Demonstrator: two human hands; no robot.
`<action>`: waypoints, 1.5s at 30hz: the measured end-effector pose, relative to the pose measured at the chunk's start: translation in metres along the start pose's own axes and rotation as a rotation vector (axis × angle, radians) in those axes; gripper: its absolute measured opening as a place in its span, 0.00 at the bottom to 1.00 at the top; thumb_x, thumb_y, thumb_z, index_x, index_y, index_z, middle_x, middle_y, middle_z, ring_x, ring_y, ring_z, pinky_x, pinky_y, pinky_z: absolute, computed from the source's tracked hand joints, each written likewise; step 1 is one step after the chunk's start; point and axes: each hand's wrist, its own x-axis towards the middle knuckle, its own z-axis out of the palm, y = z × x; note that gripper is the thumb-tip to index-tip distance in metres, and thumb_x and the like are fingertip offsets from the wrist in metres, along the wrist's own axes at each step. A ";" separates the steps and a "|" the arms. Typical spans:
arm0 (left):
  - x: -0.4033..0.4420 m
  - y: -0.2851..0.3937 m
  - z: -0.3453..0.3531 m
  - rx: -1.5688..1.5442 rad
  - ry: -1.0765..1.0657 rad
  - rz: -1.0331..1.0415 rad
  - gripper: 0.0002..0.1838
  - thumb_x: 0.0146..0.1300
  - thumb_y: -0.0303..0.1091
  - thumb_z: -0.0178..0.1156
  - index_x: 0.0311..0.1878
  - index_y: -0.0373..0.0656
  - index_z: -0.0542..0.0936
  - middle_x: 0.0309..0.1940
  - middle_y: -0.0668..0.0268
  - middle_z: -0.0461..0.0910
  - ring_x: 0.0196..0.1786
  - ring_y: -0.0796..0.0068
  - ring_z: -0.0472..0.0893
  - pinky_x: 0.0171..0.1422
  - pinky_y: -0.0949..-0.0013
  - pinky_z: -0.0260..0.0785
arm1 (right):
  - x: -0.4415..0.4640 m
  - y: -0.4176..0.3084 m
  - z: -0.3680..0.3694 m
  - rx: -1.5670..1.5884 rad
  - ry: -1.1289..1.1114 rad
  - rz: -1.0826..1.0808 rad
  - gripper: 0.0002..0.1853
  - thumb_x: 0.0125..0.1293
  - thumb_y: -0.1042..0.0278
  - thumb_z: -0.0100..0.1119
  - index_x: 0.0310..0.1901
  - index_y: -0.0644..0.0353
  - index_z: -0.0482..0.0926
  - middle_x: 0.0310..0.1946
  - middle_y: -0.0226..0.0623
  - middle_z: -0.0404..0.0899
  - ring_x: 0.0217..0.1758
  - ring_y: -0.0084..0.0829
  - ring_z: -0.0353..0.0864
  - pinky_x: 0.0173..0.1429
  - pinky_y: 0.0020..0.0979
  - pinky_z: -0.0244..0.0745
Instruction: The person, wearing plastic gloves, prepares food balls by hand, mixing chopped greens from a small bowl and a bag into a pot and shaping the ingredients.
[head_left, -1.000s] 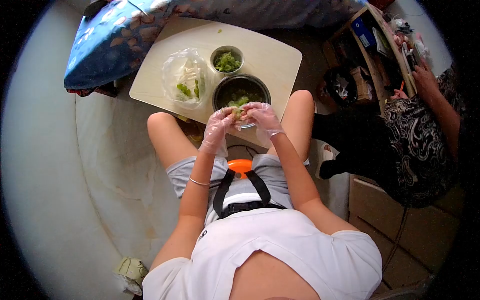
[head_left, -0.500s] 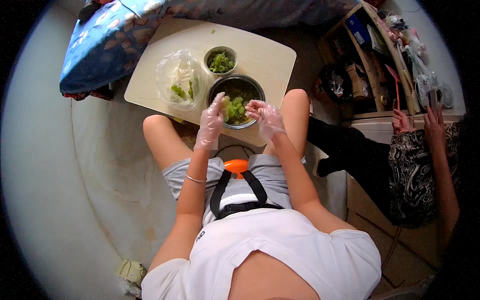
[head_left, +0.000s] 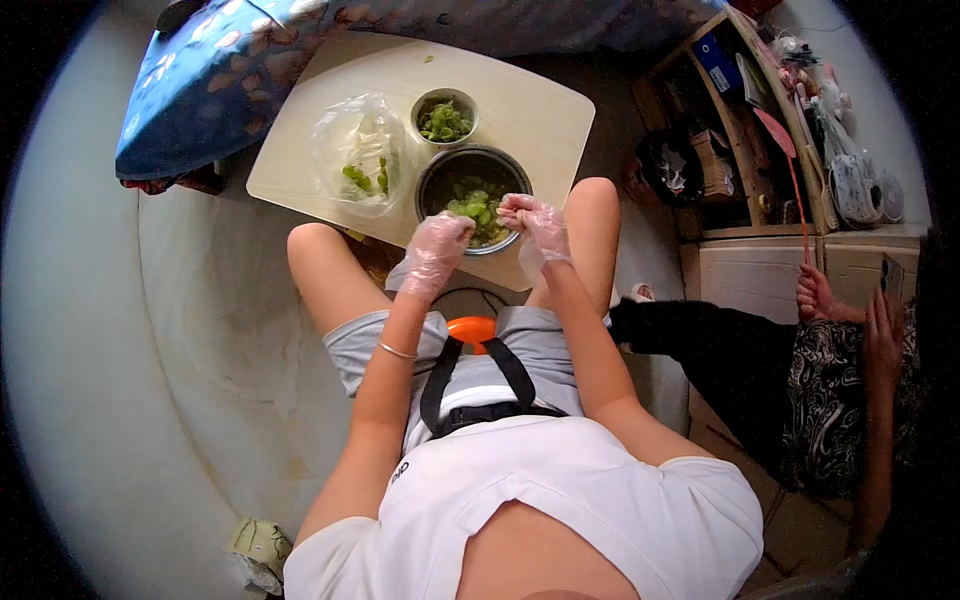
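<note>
Both my hands wear clear plastic gloves over a metal pot point(head_left: 438, 178) on a low table. Pale green vegetable pieces point(head_left: 475, 205) lie in the pot. My left hand point(head_left: 438, 248) is at the pot's near left rim, its fingers curled closed; anything in them is hidden. At the right rim, my right hand point(head_left: 538, 226) has its fingertips pinched together; I cannot make out what is between them. Behind the pot stands a smaller bowl point(head_left: 415, 118) of cut greens point(head_left: 444, 121). To its left sits a clear plastic bag point(head_left: 335, 130) with leafy greens point(head_left: 357, 178) inside.
The pale table point(head_left: 530, 100) stands between and beyond my knees. A blue patterned cloth point(head_left: 190, 90) hangs behind it at left. At right are a wooden shelf point(head_left: 738, 110), a black-lined bin point(head_left: 668, 165) and a seated person point(head_left: 840, 390) holding a pink fly swatter point(head_left: 777, 132).
My left hand has drawn back from over the pot to its near rim, fingers curling. The right hand has shifted slightly. The other person's swatter has risen.
</note>
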 end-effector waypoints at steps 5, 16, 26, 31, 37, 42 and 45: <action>0.006 -0.003 0.039 0.216 -0.173 -0.056 0.08 0.57 0.37 0.58 0.30 0.43 0.77 0.28 0.55 0.78 0.35 0.54 0.79 0.41 0.54 0.71 | 0.005 -0.008 -0.005 0.148 -0.097 0.071 0.17 0.57 0.78 0.61 0.49 0.69 0.75 0.46 0.45 0.78 0.50 0.39 0.80 0.53 0.34 0.80; 0.012 -0.006 0.054 0.349 -0.203 -0.063 0.06 0.56 0.32 0.56 0.29 0.40 0.77 0.28 0.53 0.78 0.33 0.56 0.81 0.37 0.59 0.75 | -0.009 -0.008 -0.006 0.168 -0.026 0.000 0.15 0.58 0.79 0.59 0.47 0.72 0.74 0.42 0.44 0.77 0.45 0.38 0.80 0.49 0.32 0.80; 0.018 0.012 0.038 0.331 -0.186 -0.181 0.04 0.54 0.29 0.57 0.30 0.39 0.79 0.29 0.54 0.79 0.36 0.55 0.81 0.41 0.58 0.74 | -0.018 -0.004 0.009 0.019 0.063 -0.037 0.15 0.58 0.79 0.56 0.48 0.73 0.75 0.42 0.45 0.78 0.43 0.39 0.82 0.50 0.33 0.82; 0.019 0.022 0.006 -0.222 0.098 -0.135 0.07 0.52 0.28 0.63 0.36 0.38 0.81 0.29 0.54 0.79 0.34 0.54 0.79 0.39 0.59 0.72 | -0.031 -0.007 0.041 0.062 0.147 0.005 0.16 0.58 0.80 0.55 0.49 0.74 0.73 0.45 0.47 0.77 0.46 0.38 0.81 0.53 0.33 0.80; 0.014 0.022 -0.016 -0.281 0.067 -0.096 0.10 0.53 0.27 0.62 0.41 0.43 0.82 0.28 0.58 0.78 0.32 0.56 0.78 0.36 0.61 0.71 | -0.031 -0.006 0.060 0.203 0.107 0.143 0.17 0.61 0.81 0.52 0.52 0.75 0.71 0.50 0.49 0.74 0.50 0.40 0.78 0.56 0.35 0.78; 0.004 0.018 -0.027 0.094 0.041 0.066 0.18 0.54 0.24 0.60 0.49 0.49 0.80 0.32 0.61 0.77 0.35 0.60 0.79 0.37 0.62 0.72 | -0.033 -0.010 0.074 0.324 0.086 0.154 0.14 0.65 0.80 0.45 0.51 0.74 0.71 0.50 0.51 0.74 0.51 0.43 0.77 0.59 0.36 0.76; -0.002 0.016 -0.025 0.190 0.103 0.060 0.19 0.54 0.24 0.59 0.50 0.52 0.80 0.32 0.62 0.78 0.35 0.61 0.79 0.37 0.62 0.73 | -0.029 -0.010 0.077 0.361 0.115 0.187 0.14 0.66 0.79 0.42 0.50 0.74 0.71 0.49 0.51 0.74 0.53 0.43 0.76 0.61 0.37 0.74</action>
